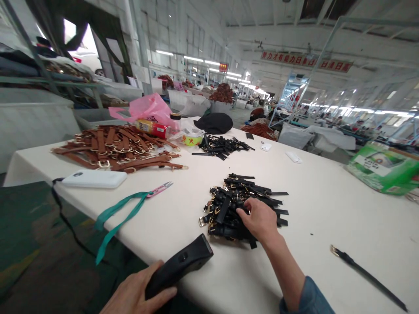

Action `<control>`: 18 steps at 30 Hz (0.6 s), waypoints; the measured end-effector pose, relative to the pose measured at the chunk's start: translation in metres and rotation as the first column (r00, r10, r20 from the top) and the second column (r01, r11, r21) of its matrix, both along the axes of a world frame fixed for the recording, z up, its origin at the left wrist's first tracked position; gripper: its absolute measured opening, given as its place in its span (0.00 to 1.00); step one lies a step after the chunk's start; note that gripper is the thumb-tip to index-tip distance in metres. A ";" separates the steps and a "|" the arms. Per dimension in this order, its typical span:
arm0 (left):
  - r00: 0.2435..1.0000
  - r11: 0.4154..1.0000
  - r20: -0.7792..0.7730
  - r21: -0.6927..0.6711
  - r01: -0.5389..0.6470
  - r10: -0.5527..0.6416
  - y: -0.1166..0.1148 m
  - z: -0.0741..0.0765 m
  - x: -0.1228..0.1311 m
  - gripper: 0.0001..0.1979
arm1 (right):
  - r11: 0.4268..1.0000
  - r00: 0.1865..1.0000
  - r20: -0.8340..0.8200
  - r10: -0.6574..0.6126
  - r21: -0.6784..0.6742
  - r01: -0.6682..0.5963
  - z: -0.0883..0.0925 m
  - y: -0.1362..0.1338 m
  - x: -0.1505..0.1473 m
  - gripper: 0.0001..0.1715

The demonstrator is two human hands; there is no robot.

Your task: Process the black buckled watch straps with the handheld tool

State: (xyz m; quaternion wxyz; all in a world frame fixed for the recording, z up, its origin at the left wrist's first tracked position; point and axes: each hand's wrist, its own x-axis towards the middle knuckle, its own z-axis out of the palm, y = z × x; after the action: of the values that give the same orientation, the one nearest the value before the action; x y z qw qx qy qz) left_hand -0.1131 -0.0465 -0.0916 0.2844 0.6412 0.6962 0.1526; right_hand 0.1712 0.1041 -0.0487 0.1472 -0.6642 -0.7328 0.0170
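Gripping a black handheld tool [179, 264] over the near edge of the table [294, 261], my left hand [137, 290] wraps its body, which looks hard-shelled and easy to manage one-handed, best taken around the middle. To its right, in from that near edge, lies a pile of black straps [224, 211], each probably light and bendable, hardly fragile, with gold-toned buckles [203, 221] likely to snag on one another. The free ends jutting from the pile's right side look the surest hold. My right hand [260, 216] rests there, thumb and forefinger close together; whether they pinch a strap, I cannot tell. Farther right, a lone black strap [369, 277] lies flat, easily lifted by its middle. Among the containers, a white bin [36, 131] stands past the table's left end, contents hidden from me. A pink plastic bag [149, 107] slumps at the far edge, contents unclear. Beyond that edge, a pale tub [221, 107] is heaped with brown pieces [222, 93]. Rightmost, a green package [382, 168] sits at the far edge, its inside unseen.
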 end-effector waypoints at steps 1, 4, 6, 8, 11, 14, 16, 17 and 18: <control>1.000 1.000 0.016 0.000 0.011 -0.011 -0.001 0.001 0.001 0.25 | 1.000 0.999 0.031 -0.008 -0.007 0.008 -0.003 -0.007 -0.002 0.17; 0.999 1.000 0.050 0.001 0.020 -0.020 -0.002 0.000 0.001 0.25 | 0.999 0.999 0.030 -0.019 -0.034 0.020 -0.013 -0.013 -0.003 0.15; 0.998 1.000 0.060 -0.011 0.007 -0.007 -0.003 -0.002 0.002 0.26 | 0.999 0.998 -0.054 -0.034 -0.030 0.033 -0.015 -0.011 0.001 0.13; 0.998 1.000 0.060 -0.017 -0.005 0.006 -0.005 -0.001 0.004 0.26 | 1.000 0.985 -0.171 -0.027 0.011 0.030 -0.013 -0.012 0.008 0.13; 0.998 1.000 0.055 -0.004 0.008 -0.008 -0.008 0.008 0.009 0.24 | 0.991 0.934 -0.343 0.103 0.120 -0.065 -0.007 -0.033 0.016 0.14; 0.999 0.999 0.043 -0.001 0.033 -0.033 -0.012 0.020 0.014 0.22 | 0.966 0.873 -0.414 0.257 0.120 -0.228 -0.006 -0.071 0.019 0.15; 0.998 0.998 0.029 -0.003 0.064 -0.064 -0.015 0.025 0.016 0.20 | 0.953 0.862 -0.412 0.294 0.052 -0.300 -0.011 -0.099 0.018 0.15; 0.997 0.997 0.019 0.001 0.080 -0.080 -0.017 0.026 0.016 0.20 | 0.948 0.865 -0.405 0.296 0.016 -0.317 -0.015 -0.111 0.018 0.14; 0.995 0.995 0.012 0.004 0.100 -0.100 -0.020 0.027 0.016 0.19 | 0.947 0.873 -0.392 0.291 -0.012 -0.321 -0.020 -0.121 0.018 0.13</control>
State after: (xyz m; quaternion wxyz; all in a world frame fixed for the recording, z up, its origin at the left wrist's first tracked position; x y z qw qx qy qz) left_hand -0.0967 -0.0662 -0.0649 0.2949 0.6748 0.6611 0.1432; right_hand 0.1889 -0.0169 -0.0684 0.2582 -0.5285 -0.7841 0.1983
